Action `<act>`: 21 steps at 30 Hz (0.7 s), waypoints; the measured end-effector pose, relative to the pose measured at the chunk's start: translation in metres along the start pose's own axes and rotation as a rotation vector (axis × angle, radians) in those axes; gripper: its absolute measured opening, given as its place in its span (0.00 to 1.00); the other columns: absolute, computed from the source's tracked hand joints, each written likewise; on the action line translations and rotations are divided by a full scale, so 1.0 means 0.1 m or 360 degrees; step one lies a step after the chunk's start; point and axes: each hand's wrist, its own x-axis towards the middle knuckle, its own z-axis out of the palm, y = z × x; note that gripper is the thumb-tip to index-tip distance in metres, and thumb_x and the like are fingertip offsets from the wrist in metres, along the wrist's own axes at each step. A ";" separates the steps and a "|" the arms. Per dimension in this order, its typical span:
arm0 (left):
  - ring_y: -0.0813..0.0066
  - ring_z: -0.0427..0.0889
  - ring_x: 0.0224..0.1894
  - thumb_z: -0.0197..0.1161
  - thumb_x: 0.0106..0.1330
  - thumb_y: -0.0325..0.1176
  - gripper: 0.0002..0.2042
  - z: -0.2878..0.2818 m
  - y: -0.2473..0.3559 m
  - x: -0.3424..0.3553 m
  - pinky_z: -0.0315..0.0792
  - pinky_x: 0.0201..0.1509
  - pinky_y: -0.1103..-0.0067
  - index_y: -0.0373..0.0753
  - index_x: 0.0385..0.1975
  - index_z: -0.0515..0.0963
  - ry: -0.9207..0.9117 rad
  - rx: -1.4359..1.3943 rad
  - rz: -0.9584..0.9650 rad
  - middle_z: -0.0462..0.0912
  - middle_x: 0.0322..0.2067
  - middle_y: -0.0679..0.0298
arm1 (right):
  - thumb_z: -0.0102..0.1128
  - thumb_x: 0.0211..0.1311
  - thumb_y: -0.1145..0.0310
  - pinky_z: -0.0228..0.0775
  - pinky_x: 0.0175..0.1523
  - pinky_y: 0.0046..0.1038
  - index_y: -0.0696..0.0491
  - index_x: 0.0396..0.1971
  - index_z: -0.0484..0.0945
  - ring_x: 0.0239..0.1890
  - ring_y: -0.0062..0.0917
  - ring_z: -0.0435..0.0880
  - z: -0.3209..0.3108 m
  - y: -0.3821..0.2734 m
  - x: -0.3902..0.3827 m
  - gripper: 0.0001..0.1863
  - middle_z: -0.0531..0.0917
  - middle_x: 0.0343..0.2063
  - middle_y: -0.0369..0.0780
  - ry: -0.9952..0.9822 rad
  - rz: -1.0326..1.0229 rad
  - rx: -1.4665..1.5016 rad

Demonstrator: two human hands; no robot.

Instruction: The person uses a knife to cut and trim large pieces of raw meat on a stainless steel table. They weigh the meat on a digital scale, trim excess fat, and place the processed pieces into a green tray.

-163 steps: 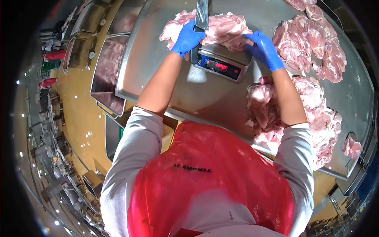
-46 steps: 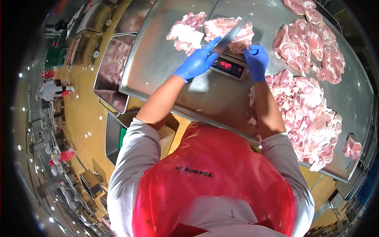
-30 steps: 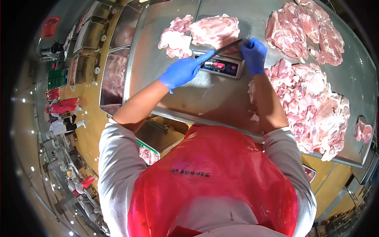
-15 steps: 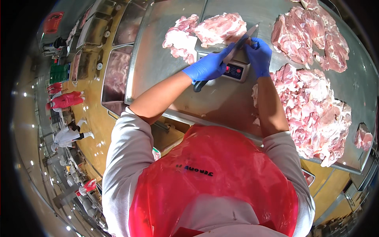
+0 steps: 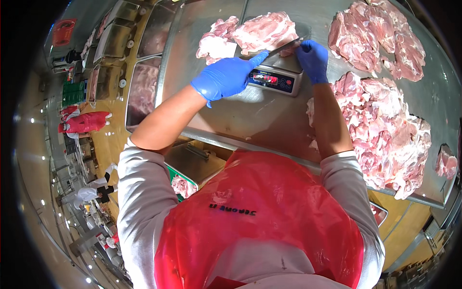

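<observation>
My left hand [image 5: 222, 79], in a blue glove, is closed round a knife, index finger pointing along its blade [image 5: 279, 49]. The blade slants up to the right toward my right hand [image 5: 313, 62], whose gloved fingers are pinched by the tip around something I cannot make out. Below the blade is a silver digital scale [image 5: 288, 84] with a red display. A pink raw meat piece [image 5: 263, 30] rests on its upper part, just beyond the knife. More cut meat [image 5: 216, 43] lies beside it to the left.
On the steel table [image 5: 202, 115] are two large meat piles [image 5: 373, 135] [image 5: 353, 41] and a separate piece [image 5: 446, 161] at right. Steel bins [image 5: 142, 89] line its left side. A green crate with meat [image 5: 183, 185] sits below. Co-workers [image 5: 84, 121] [image 5: 96, 190] are off to the left.
The meat once held up in both hands now lies in separate parts. Since half a second ago my left hand has moved left with the knife, its blade now flatter; a co-worker has moved downward in view.
</observation>
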 end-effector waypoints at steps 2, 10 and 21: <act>0.46 0.80 0.30 0.51 0.61 0.26 0.38 0.00 -0.06 0.02 0.73 0.37 0.58 0.53 0.73 0.48 0.0071 0.0002 0.0082 0.79 0.30 0.42 | 0.68 0.50 0.64 0.76 0.38 0.33 0.52 0.27 0.83 0.28 0.35 0.85 0.03 0.01 -0.01 0.08 0.85 0.25 0.44 0.0150 -0.0207 0.0116; 0.41 0.80 0.41 0.51 0.59 0.25 0.36 0.34 -0.11 0.75 0.73 0.46 0.56 0.49 0.71 0.52 0.0280 -0.0424 0.0224 0.80 0.41 0.39 | 0.70 0.50 0.67 0.76 0.38 0.25 0.56 0.31 0.83 0.27 0.22 0.85 0.08 -0.09 0.00 0.10 0.85 0.25 0.41 0.0135 -0.0064 0.0197; 0.40 0.81 0.34 0.49 0.62 0.24 0.37 0.79 0.03 1.05 0.73 0.39 0.56 0.45 0.73 0.45 0.0521 -0.0555 0.0032 0.80 0.33 0.37 | 0.67 0.45 0.72 0.76 0.36 0.34 0.53 0.26 0.78 0.28 0.39 0.83 0.09 -0.09 0.19 0.08 0.82 0.24 0.44 0.0171 -0.0273 0.0120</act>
